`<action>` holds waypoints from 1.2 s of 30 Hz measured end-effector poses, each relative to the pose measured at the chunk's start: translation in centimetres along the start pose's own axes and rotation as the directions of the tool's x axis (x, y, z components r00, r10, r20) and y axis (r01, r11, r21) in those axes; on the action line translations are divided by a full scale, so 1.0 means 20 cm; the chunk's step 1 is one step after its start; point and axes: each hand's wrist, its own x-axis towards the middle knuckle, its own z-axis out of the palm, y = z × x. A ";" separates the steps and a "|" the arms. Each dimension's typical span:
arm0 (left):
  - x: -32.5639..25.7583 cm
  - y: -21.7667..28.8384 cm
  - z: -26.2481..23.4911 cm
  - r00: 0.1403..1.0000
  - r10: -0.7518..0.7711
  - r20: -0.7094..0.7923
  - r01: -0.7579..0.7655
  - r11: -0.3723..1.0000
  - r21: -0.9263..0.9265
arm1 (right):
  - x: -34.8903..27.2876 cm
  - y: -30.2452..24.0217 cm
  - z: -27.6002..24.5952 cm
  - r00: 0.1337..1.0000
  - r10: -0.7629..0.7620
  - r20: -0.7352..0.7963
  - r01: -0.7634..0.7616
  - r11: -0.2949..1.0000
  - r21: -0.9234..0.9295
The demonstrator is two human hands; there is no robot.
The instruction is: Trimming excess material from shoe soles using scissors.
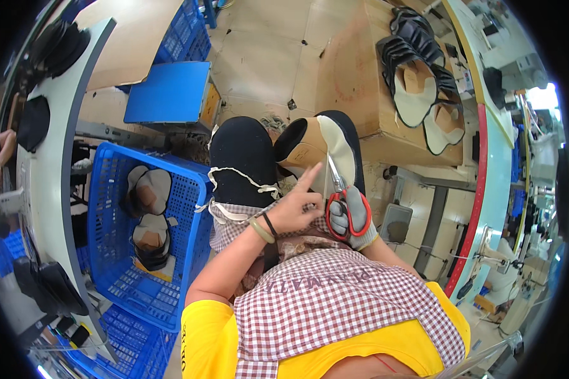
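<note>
A shoe upper with cream lining, a tan inner patch and a black edge rests over my right knee. My left hand, bare with bracelets at the wrist, is at its near edge. Its index finger stretches toward the upper while the other fingers curl in; whatever they pinch is hidden or too small to name. In a grey work glove, my right hand grips red-handled scissors. Their blades point away from me, and the tips lie close against the cream lining.
At my left stands a blue plastic crate with several shoe uppers inside. More cream-lined uppers lie on a cardboard box at the far right. A white bench with black pieces runs along the left; a red-edged table borders the right.
</note>
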 end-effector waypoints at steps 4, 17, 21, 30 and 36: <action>0.01 0.00 -0.03 0.980 -0.190 0.063 0.199 0.953 -0.229 | 0.00 -0.04 -0.01 0.998 -0.023 -0.059 0.022 1.000 -0.007; 0.35 -0.03 -0.04 0.860 -0.143 -0.491 0.358 0.853 0.379 | -0.05 0.00 0.03 0.987 -0.163 -0.004 0.162 0.979 -0.124; 0.37 -0.05 -0.04 0.881 -0.040 -0.471 0.315 0.793 0.521 | -0.06 -0.01 0.02 0.985 -0.173 0.028 0.175 0.974 -0.141; 0.33 -0.05 -0.02 0.846 -0.221 -0.484 0.292 0.954 0.074 | -0.07 -0.04 0.05 0.988 -0.123 0.088 0.126 0.991 -0.037; 0.31 -0.04 -0.06 0.836 -0.345 -0.427 0.308 0.939 -0.156 | -0.07 -0.12 0.07 0.988 -0.135 0.072 0.144 0.980 -0.135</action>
